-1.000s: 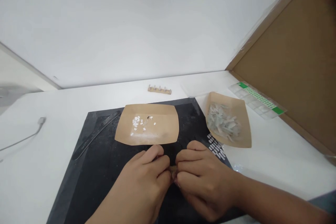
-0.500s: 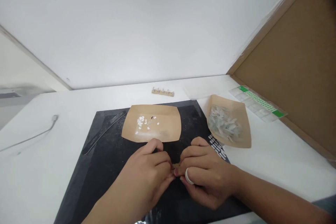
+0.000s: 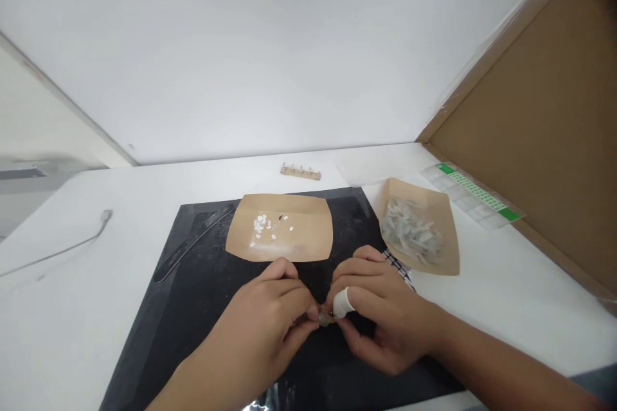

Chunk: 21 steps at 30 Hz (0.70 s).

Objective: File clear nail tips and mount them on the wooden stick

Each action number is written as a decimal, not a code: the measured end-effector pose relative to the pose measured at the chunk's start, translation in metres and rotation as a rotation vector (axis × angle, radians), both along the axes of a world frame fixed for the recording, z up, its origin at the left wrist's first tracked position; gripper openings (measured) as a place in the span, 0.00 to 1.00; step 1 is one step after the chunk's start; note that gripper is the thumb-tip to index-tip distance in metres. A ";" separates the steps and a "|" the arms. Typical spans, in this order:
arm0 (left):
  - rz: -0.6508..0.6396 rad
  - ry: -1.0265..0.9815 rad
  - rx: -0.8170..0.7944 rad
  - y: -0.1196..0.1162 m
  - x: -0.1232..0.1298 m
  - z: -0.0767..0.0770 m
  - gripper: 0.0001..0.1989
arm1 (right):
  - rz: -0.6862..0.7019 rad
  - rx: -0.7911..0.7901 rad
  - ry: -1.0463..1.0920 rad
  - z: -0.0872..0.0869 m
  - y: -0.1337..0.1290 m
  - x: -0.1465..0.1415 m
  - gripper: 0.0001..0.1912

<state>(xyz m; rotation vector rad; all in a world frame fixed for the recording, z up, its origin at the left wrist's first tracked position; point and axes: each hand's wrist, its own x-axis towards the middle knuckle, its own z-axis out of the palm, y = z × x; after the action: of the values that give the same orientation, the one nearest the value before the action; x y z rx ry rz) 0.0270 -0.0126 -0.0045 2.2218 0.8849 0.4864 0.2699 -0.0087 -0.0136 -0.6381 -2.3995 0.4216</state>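
My left hand [image 3: 277,318] and my right hand [image 3: 380,308] meet over the black mat [image 3: 216,340], fingertips almost touching. Between them both pinch a small, pale, partly see-through piece [image 3: 324,318]; my fingers hide much of it, so I cannot tell its kind. A white cover [image 3: 342,303] wraps one finger of my right hand. Just beyond the hands is a brown paper tray [image 3: 308,218] holding small white tabs [image 3: 260,223] and a few tiny bits. Partly behind my right hand lies a sheet of pale tabs [image 3: 399,264].
To the right stands a second paper tray [image 3: 446,231] with many translucent strips [image 3: 412,228]. Behind it lies a clear compartment case [image 3: 475,196] with a green label. A small strip with upright pegs [image 3: 301,171] sits at the back. Dark tweezers [image 3: 193,243] and a cable [image 3: 67,250] lie left.
The fingers have shifted around the small piece, and more of it shows now. My right hand's white-covered finger has moved up and straightened a little. The view has shifted slightly.
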 end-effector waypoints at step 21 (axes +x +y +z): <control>0.054 0.044 -0.035 -0.001 0.001 0.002 0.04 | 0.032 -0.088 -0.102 -0.006 0.003 0.001 0.05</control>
<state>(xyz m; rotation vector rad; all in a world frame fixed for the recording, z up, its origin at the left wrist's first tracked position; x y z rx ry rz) 0.0285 -0.0138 -0.0023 2.1896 0.9710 0.4449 0.2710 -0.0056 -0.0197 -0.6752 -2.5017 0.5220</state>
